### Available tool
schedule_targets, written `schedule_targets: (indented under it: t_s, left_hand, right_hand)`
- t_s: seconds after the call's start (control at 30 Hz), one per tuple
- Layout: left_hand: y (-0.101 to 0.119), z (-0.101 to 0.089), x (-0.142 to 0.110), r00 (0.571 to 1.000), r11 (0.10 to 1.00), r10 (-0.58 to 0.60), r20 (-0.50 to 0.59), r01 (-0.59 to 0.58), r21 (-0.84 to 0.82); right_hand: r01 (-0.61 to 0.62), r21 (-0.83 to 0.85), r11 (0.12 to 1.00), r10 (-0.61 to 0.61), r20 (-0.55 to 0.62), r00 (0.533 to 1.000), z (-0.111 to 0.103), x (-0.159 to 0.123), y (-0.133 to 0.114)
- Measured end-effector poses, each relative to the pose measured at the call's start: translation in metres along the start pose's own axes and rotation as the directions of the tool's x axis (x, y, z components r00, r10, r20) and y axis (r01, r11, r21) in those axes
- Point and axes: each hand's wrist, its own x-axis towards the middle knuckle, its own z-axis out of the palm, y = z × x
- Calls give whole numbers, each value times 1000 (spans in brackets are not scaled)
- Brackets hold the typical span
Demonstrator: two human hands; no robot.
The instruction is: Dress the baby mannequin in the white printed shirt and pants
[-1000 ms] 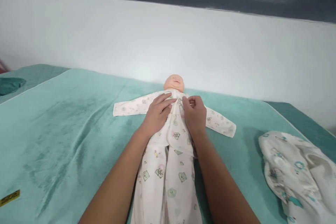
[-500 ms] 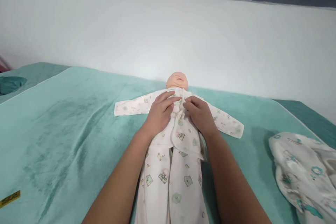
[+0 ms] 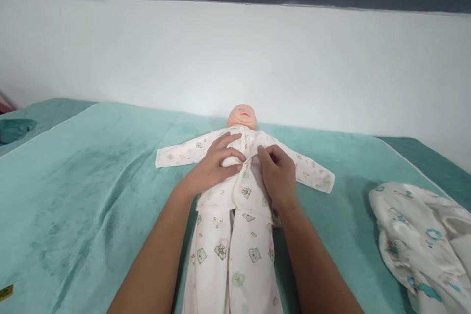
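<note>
A baby doll (image 3: 242, 117) lies on its back, dressed in a white printed baby shirt (image 3: 246, 191) and matching baby pants (image 3: 253, 265). My left hand (image 3: 217, 164) rests on the shirt's chest with its fingers spread. Its index finger and thumb are beside the front opening. With thumb and forefinger pinched, my right hand (image 3: 278, 171) holds the shirt's front edge, drawn up a little from the chest. The fastening under my fingers is too small to make out. Both shirt sleeves stretch out to the sides.
Under the doll is a green plush blanket (image 3: 91, 191). A bundled white printed cloth (image 3: 415, 235) lies at the right. Behind the blanket rises a white wall (image 3: 235, 54) with a dark band on top. A small yellow label (image 3: 6, 292) is at the lower left.
My left hand has slid lower on the chest, its fingers more spread. My right hand has moved slightly down and now lifts the shirt's front edge. The view has shifted a little.
</note>
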Motion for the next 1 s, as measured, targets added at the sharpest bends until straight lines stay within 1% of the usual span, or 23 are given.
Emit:
schedule_targets:
  t_s: [0.07,0.13,0.17,0.23,0.33,0.4,0.47,0.5,0.57,0.63,0.7,0.8,1.0]
  left_hand:
    - [0,-2,-1,1000,1000,-5,20,5,0]
    - [1,-2,0,1000,1000,-16,15,16,-5]
    - [1,-1,0,1000,1000,-22,12,22,-9]
    - [0,0,0,1000,999,-29,8,29,-15]
    - [0,1,1,1000,999,-31,0,31,-27]
    - [0,1,0,1000,999,-30,-6,29,-37]
    - [0,1,0,999,999,-32,-4,32,-34]
    - [0,1,0,999,999,-33,-1,33,-29]
    - [0,1,0,999,999,-34,3,34,-19]
    - [0,1,0,1000,999,-31,-3,31,-14]
    - [-1,2,0,1000,1000,-23,-13,23,-9]
    - [-3,3,0,999,1000,-6,-36,6,-2]
    - [-2,4,1,999,1000,-1,-54,2,13]
  right_hand:
    - [32,-115,993,-12,168,986,-7,-4,-6]
    - [112,-276,955,-10,346,938,-12,-7,-13]
    - [156,-351,923,-2,402,916,-14,-8,-16]
    - [216,-470,856,12,436,900,-13,-11,-21]
    - [258,-554,792,2,424,905,-10,-13,-22]
    - [296,-523,799,-48,435,899,-11,-12,-20]
    - [303,-412,859,-81,474,877,-15,-8,-17]
    - [272,-337,902,-72,502,862,-18,-5,-15]
    - [144,-188,972,-13,565,825,-23,0,-11]
    - [20,-77,997,30,596,803,-27,3,-8]
    - [-23,-7,1000,23,579,815,-27,5,-5]
    - [-5,39,999,-16,539,842,-25,6,-3]
    - [48,1,999,-42,509,860,-21,6,0]
